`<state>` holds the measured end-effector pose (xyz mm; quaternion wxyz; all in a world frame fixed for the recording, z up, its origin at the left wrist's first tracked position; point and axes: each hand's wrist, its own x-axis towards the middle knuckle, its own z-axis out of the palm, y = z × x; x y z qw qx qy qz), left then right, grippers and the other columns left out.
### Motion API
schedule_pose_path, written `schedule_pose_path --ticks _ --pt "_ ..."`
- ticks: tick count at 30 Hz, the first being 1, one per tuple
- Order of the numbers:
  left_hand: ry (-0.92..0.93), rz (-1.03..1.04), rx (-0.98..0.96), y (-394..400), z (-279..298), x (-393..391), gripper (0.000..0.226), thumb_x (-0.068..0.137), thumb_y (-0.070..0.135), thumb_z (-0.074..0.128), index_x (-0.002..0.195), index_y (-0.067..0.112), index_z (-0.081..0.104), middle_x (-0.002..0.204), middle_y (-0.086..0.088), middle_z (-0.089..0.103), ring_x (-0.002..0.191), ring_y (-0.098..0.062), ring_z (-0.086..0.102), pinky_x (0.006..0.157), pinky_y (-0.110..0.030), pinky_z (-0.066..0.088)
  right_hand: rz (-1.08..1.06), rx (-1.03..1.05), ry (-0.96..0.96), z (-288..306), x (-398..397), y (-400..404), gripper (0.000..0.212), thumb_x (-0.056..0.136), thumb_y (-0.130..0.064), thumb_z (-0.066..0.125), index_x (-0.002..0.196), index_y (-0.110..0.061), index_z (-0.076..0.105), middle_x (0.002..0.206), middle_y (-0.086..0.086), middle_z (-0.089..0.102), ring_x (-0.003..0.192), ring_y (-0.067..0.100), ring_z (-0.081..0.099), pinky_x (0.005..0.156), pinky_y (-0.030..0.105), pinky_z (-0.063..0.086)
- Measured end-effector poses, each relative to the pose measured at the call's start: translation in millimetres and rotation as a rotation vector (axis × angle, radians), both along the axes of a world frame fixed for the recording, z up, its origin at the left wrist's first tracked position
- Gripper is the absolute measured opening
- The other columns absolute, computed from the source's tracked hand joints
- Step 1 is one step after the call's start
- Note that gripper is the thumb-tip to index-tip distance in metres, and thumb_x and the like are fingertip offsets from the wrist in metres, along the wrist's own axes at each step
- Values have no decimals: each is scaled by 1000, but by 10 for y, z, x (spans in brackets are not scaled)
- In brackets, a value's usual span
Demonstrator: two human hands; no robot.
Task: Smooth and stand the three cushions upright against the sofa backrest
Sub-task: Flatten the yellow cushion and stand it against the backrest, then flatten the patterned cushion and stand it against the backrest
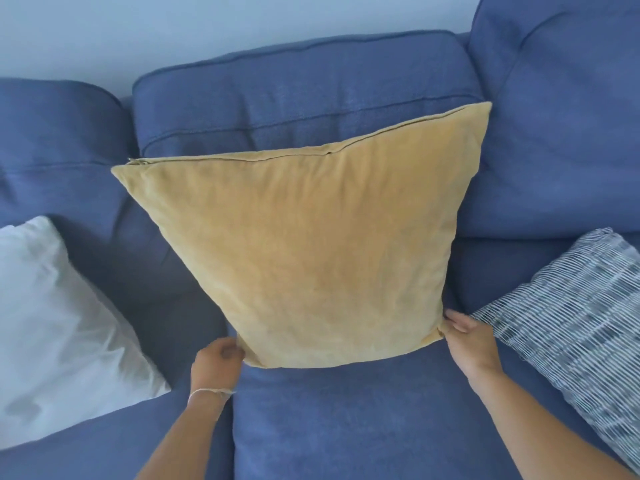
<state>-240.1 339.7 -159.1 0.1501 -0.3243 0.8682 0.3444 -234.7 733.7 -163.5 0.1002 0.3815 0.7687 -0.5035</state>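
A mustard yellow cushion [311, 244] stands upright in the middle of the blue sofa, leaning on the backrest [298, 98]. My left hand [218, 358] grips its lower left corner. My right hand [467, 337] pinches its lower right corner. A white cushion [59, 327] lies flat on the seat at the left. At the right, a cushion with dark and white stripes [575, 327] lies tilted on the seat, close beside my right hand.
The blue seat cushion [363, 417] stretches in front of the yellow cushion, with a seam to the left seat running under my left forearm. A pale wall [173, 29] rises behind the backrest.
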Motion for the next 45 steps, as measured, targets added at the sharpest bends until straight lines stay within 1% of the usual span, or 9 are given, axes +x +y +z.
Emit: schedule_pose_path --ticks 4,7,10,14,26,31,35,39,45 --pt "783 207 -192 267 900 -156 27 97 17 52 120 11 65 125 -8 63 122 -30 57 100 -35 44 73 220 579 756 -224 -136 42 102 -10 55 144 -14 54 148 6 54 134 16 52 116 43 41" --pt "1111 -217 -277 689 1386 -508 41 100 9 51 140 -1 51 148 -21 44 148 -37 31 121 -38 27 294 546 1044 1262 -636 -390 47 102 -14 54 147 -1 49 158 20 38 147 32 37 121 43 30" --pt "939 -344 -321 868 1352 -967 55 104 26 39 154 5 32 164 -17 25 154 -36 13 124 -50 12 498 743 1071 1359 -1178 -592 54 104 -27 44 153 -5 42 164 23 28 153 42 26 122 59 22" --pt "788 -372 -427 783 1190 -1308 61 103 40 29 157 11 27 167 -9 22 155 -31 13 125 -49 11 701 915 808 1115 -1582 -455 59 107 -44 23 160 -17 30 170 12 22 158 31 15 126 55 12" --pt "666 -390 -417 847 1318 -1162 62 104 41 29 157 10 25 168 -8 17 156 -27 5 126 -47 5 714 841 764 1270 -1479 -438 57 107 -41 31 160 -19 31 170 10 22 158 28 13 127 53 8" --pt "804 -519 -283 1053 1386 -436 60 102 29 46 154 6 30 166 -14 21 156 -30 7 126 -43 5 505 693 759 1022 -584 -262 53 109 -30 33 160 -16 30 170 9 20 159 26 13 128 46 5" --pt "616 -669 -73 1294 982 420 48 96 30 50 140 12 52 161 -9 30 154 -27 20 120 -44 28 517 646 361 317 659 114 55 103 -36 33 152 -13 44 163 12 37 154 34 26 123 58 21" --pt "337 -858 77 1613 685 1016 36 96 35 54 131 28 59 149 15 36 129 -19 54 104 -35 46 463 679 10 116 1552 638 49 97 -29 57 144 -13 55 159 16 43 152 37 30 121 60 24" --pt "91 -903 192 2528 679 1233 37 100 32 51 137 30 51 148 7 40 109 -8 55 93 -18 37 360 652 136 455 1639 1569 41 91 -14 66 132 -13 63 150 14 50 145 38 39 112 58 41"
